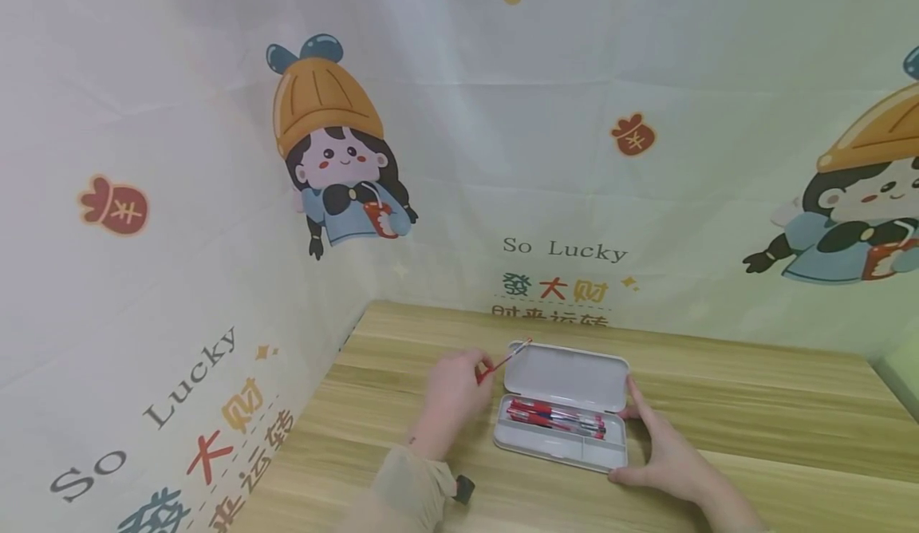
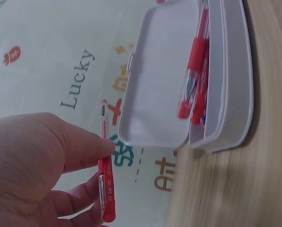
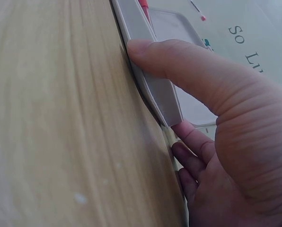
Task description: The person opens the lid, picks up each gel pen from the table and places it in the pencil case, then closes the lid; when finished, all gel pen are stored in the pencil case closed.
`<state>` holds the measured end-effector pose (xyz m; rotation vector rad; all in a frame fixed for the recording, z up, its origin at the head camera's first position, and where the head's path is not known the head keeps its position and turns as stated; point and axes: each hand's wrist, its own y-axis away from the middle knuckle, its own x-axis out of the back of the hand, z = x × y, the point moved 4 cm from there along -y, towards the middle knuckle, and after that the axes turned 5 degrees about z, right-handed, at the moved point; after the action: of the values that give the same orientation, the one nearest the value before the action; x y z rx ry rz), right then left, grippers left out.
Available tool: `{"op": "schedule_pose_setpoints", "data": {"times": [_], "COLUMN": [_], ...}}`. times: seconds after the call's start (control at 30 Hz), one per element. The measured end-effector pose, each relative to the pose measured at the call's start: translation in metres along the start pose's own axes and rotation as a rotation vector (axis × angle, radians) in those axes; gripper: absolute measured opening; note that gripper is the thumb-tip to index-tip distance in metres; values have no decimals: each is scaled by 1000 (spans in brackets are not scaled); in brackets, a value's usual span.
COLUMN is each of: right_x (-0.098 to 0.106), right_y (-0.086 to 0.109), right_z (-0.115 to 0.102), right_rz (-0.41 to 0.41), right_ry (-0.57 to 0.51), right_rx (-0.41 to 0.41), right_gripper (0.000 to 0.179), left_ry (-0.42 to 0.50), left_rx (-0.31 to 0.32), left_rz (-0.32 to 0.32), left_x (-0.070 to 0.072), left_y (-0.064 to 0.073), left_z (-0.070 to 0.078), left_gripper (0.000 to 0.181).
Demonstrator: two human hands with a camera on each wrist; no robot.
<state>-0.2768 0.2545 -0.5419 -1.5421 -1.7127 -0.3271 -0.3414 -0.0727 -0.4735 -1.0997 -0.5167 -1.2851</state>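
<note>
In the head view my left hand (image 1: 455, 389) pinches a red gel pen (image 1: 508, 357) between thumb and fingers, left of an open white pencil case (image 1: 567, 377). The left wrist view shows this pen (image 2: 109, 194) with its clear end pointing up and printing on the red grip. Several red gel pens (image 1: 556, 420) lie in the back compartment of the case; its front compartments hold nothing visible. My right hand (image 1: 668, 453) holds the right end of the case, thumb (image 3: 164, 59) on the front wall and fingers behind, partly hidden.
The case stands on a wood-grain table (image 1: 754, 437) with its lid tipped back towards the wall. A printed cloth (image 1: 459, 134) with cartoon figures and lettering hangs behind and to the left. A dark object (image 1: 464, 489) shows at my left sleeve.
</note>
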Motion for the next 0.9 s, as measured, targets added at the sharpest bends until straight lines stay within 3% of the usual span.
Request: {"op": "schedule_pose_setpoints", "data": {"times": [0.2, 0.47, 0.73, 0.9], "right_x": [-1, -1, -1, 0], "right_y": [1, 0, 0, 0], "right_z": [1, 3, 2, 1], "right_rz": [-2, 2, -3, -13], "right_ry": [-19, -14, -27, -10], "right_rx": [-3, 1, -1, -12], "right_gripper": [153, 153, 152, 152], "left_ry": [-57, -113, -152, -156], "left_rx": [-79, -145, -206, -235], "left_rz": [-22, -55, -129, -141], "left_x": [-14, -20, -38, -46], "left_y": [4, 12, 19, 22], "left_z": [16, 36, 49, 51], "left_gripper": [9, 10, 11, 13]}}
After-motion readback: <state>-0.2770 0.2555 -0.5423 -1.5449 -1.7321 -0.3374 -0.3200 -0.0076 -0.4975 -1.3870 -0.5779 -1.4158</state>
